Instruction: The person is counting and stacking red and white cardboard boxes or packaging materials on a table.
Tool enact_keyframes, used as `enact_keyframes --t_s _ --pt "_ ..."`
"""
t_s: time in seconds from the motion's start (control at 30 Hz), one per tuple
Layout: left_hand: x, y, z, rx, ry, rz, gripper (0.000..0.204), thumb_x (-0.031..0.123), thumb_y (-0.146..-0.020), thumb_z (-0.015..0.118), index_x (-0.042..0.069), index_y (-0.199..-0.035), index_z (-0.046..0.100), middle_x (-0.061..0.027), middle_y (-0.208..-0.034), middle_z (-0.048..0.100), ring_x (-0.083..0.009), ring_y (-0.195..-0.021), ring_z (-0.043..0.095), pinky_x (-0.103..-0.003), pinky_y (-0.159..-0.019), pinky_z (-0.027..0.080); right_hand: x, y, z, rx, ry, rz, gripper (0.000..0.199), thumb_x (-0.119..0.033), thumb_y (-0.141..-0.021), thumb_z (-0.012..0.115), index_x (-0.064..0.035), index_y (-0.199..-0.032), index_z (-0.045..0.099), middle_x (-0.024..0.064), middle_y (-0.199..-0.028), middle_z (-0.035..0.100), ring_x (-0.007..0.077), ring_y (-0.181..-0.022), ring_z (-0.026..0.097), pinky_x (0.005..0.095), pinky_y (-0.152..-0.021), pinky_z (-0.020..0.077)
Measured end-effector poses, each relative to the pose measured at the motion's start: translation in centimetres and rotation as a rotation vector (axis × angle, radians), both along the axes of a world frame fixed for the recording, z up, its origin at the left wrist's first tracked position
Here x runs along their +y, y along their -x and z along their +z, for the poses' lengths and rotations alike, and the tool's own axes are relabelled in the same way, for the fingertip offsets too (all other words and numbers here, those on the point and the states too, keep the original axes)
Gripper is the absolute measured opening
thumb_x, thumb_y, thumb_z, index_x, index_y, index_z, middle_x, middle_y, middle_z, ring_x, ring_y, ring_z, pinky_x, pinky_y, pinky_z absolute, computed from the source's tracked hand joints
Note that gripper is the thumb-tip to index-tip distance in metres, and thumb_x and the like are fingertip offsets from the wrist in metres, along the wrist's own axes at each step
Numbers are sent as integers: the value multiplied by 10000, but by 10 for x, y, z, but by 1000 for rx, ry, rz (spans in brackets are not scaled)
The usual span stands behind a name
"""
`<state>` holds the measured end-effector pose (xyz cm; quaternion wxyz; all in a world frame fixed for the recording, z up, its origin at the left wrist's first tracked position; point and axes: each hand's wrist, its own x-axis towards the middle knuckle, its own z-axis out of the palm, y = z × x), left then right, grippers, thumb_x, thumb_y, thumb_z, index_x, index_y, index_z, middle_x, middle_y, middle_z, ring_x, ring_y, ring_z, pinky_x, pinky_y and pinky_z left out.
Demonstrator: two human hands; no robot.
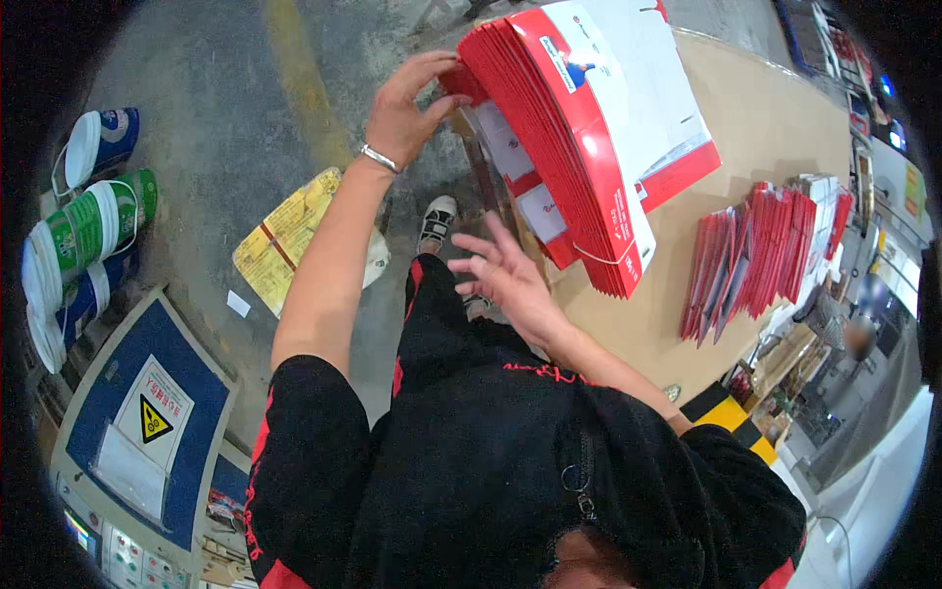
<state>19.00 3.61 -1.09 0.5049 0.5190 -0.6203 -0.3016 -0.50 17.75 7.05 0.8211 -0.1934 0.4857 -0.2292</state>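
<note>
A thick stack of folded red and white cardboard cartons [559, 128] leans at the near left edge of a tan table. At its far left corner my left hand [412, 103] is closed on a red carton edge, thumb and fingers either side; the fingertips are partly hidden. My right hand [515, 290] hovers by the table's near edge, below the stack, fingers spread and holding nothing. Under the tilted stack, more red and white carton panels [540, 211] show. A thin pale strand crosses the stack's near end.
The tan table [628, 324] also carries a second row of red cartons [756, 255] on the right. A yellow wrapped bundle [285, 240] lies on the floor. Several buckets [103, 221] and a blue machine panel [147, 412] stand left. A yellow-black striped edge [726, 412] is near my right arm.
</note>
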Motion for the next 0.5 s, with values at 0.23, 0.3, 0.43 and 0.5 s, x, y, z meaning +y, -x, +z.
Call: enact_keyframes --t_s 0.23,0.3,0.43,0.5 --pt "-2 3 -13 17 -28 -31 493 105 -685 754 101 -1140 566 -71 -1136 589 -222 -1022 584 -323 -856 488 44 71 -26 257 -159 -227 396 -76 -889 530 1 -1268 440 126 -1194 544 201 -1061 541 338 -854 473" --pt "-4 8 -10 8 -25 22 466 129 -701 758 100 -1129 575 -76 -1106 606 -199 -978 607 -319 -829 505 51 109 -48 307 -74 -407 376 -8 -857 520 0 -1229 466 123 -1186 540 218 -1066 534 366 -898 448" --pt "-5 7 -22 84 -89 130 466 162 -700 769 88 -1121 584 -92 -1025 639 -198 -886 640 -308 -790 523 36 123 -73 268 151 -658 379 80 -801 507 -18 -1167 497 122 -1196 527 246 -1080 520 399 -951 408" --pt "-5 10 -16 29 -66 127 452 159 -712 760 82 -1122 587 -91 -1037 636 -194 -898 636 -309 -786 524 37 128 -78 208 217 -668 376 83 -810 502 -25 -1171 497 118 -1188 533 245 -1091 511 402 -950 409"
